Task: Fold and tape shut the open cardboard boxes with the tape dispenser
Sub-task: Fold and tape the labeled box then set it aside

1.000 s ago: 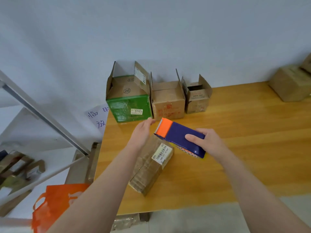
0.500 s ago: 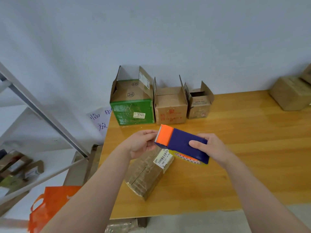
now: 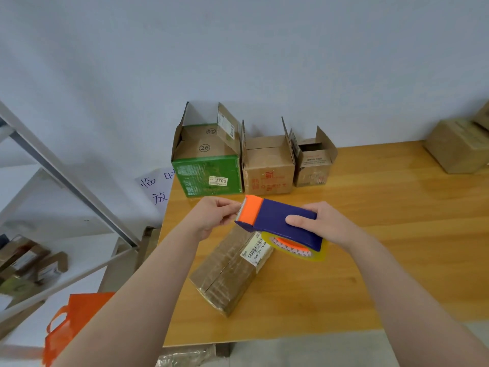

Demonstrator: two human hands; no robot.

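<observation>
The right hand [image 3: 326, 226] grips a blue plastic tape dispenser [image 3: 280, 221] with an orange cutter head. Its fingers curl over the rear and the thumb lies along the near side, holding the dispenser in the air above the wooden desk [image 3: 383, 247]. A roll of clear yellowish tape [image 3: 299, 249] sits under the blue body. The left hand [image 3: 211, 218] meets the toothed front edge, thumb and fingertips pinched together there; whether they hold the tape end I cannot tell. Just below the dispenser, a closed brown cardboard box [image 3: 227, 274] with a barcode label lies on the desk. Against the wall at the back, three open boxes stand side by side with their flaps up: a green-fronted cardboard box [image 3: 209, 176], a medium brown cardboard box [image 3: 267, 170] and a small brown cardboard box [image 3: 313, 165].
</observation>
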